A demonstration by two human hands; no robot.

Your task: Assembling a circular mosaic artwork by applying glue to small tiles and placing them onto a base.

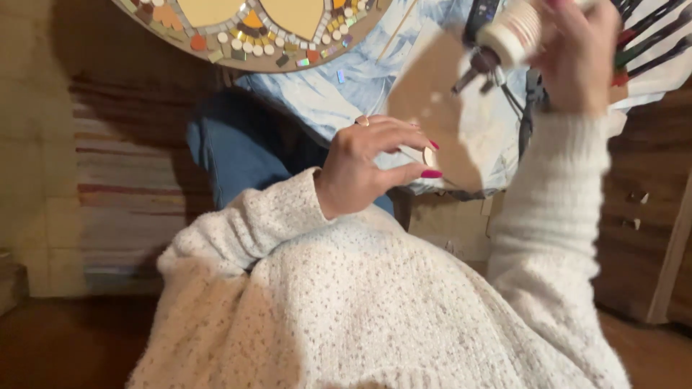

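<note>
Covering most of the lower view, a white knitted sweater point(360, 302) hid the person's lap and both arms. Behind it lay a striped rug point(122, 180) on the left and a blue-and-white cloth point(339, 90) spread over the work surface, with dark wood point(649, 187) at the right. At the top edge sat a round mosaic point(252, 32) of coloured and mirrored pieces set in a wide rim. A tan, blurred sheet of card point(440, 108) stood tilted between the hands, in front of the cloth. The right hand point(580, 61) was raised high, its fingers curled shut around a pale, round-ended bottle point(508, 32), which pointed left and down above the card. The left hand point(367, 169) hovered lower, just beside the card's lower edge; its thumb and fingertips were pinched on a small pale tile point(428, 155), the other fingers slightly spread, nails painted pink. Dark tools point(483, 68) lay under the bottle, too blurred to tell apart.
</note>
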